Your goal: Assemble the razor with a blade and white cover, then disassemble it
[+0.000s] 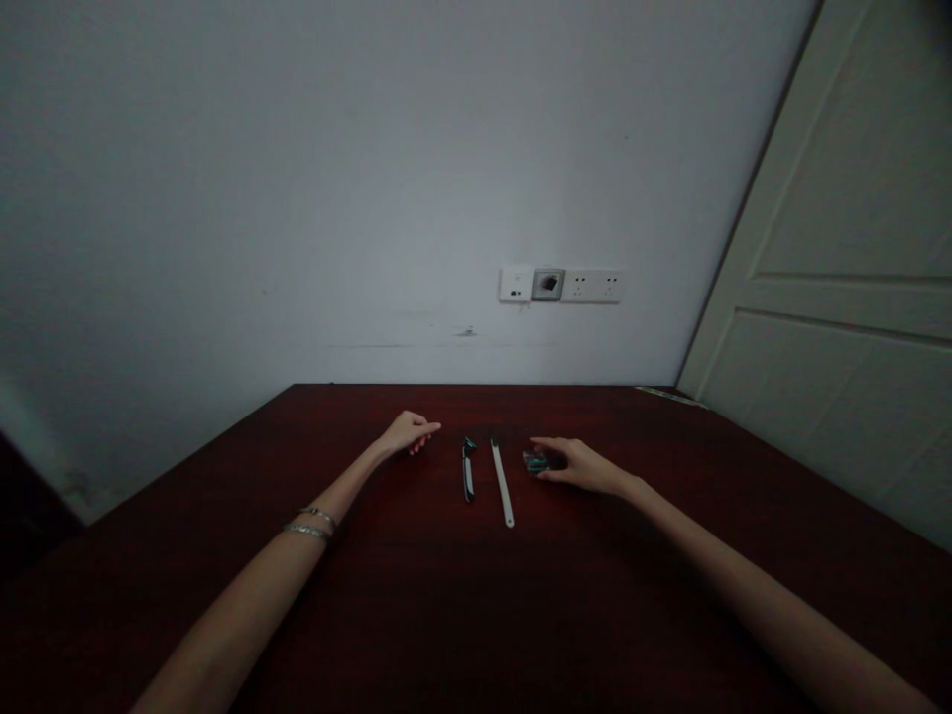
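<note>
A razor [468,470] with a dark head and a grey-and-black handle lies upright in view on the dark red table. Beside it, to the right, rests a long thin white stick [503,484] with a small hole at its near end and a dark tip at the far end. My right hand [578,466] has its thumb and fingers around a small clear pack with green and dark parts [534,462], which sits at the tabletop. On the left, my left hand [409,433] rests with loosely curled fingers and its thumb pointing toward the razor; nothing shows in it.
The dark red table [416,615] reaches back to a pale wall. Sockets and switches [591,287] are set in that wall above the table. A light panelled door [833,248] stands at the right, and a thin strip [669,396] lies at the back right corner.
</note>
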### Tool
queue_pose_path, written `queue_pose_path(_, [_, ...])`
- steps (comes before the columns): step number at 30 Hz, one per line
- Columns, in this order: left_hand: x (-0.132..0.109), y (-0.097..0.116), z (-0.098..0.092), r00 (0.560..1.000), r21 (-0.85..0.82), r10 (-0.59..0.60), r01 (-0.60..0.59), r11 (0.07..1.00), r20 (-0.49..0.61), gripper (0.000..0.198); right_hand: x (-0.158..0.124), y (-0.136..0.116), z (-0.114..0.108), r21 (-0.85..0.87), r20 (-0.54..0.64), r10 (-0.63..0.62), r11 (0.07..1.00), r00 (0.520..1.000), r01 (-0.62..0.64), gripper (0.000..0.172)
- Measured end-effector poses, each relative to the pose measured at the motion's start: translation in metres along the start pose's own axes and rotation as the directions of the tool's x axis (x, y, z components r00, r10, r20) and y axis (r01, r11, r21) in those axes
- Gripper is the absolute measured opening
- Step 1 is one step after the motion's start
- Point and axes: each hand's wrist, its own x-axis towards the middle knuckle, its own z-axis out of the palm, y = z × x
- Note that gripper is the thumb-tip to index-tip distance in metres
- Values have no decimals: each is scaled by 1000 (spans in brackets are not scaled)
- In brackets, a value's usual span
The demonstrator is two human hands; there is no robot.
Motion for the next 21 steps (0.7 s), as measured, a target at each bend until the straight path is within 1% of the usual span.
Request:
queue_pose_path(3, [-3, -1, -2, 999, 5, 2, -2, 1000, -43, 43, 5, -5, 4, 0, 18, -7, 1000, 1000, 7, 70])
queue_pose_path(6, [-2, -3, -4, 993, 5, 28, -28, 1000, -111, 40, 6, -7, 5, 9, 41, 1, 1000, 999, -1, 72])
queue_pose_path(9, [1, -7, -6, 978, 5, 59, -59, 998, -199, 38, 6, -6, 5, 11, 48, 7, 1000, 999, -8, 74])
queue_pose_path(13, [4, -11, -9, 949, 49, 58, -45, 998, -310, 38, 4, -7, 6, 37, 45, -14, 999, 999, 12, 80])
queue_pose_path(15, [3, -11, -12, 932, 169, 74, -14, 985, -354, 39, 3, -8, 6, 59, 36, -30, 998, 999, 27, 85])
queue_pose_path(17, [-1, -11, -14, 915, 353, 124, 20, 935, -383, 38, 1, -7, 6, 79, 12, -38, 996, 999, 37, 88])
queue_pose_path(19, [-5, -13, -17, 912, 536, 207, 17, 844, -355, 36, 1, -1, 4, 77, -45, -27, 997, 999, 30, 83])
queue_pose_path(21, [-9, -18, -19, 919, 667, 263, 0, 745, -294, 36, 0, 11, 2, 29, -135, 10, 1000, 991, -7, 75])
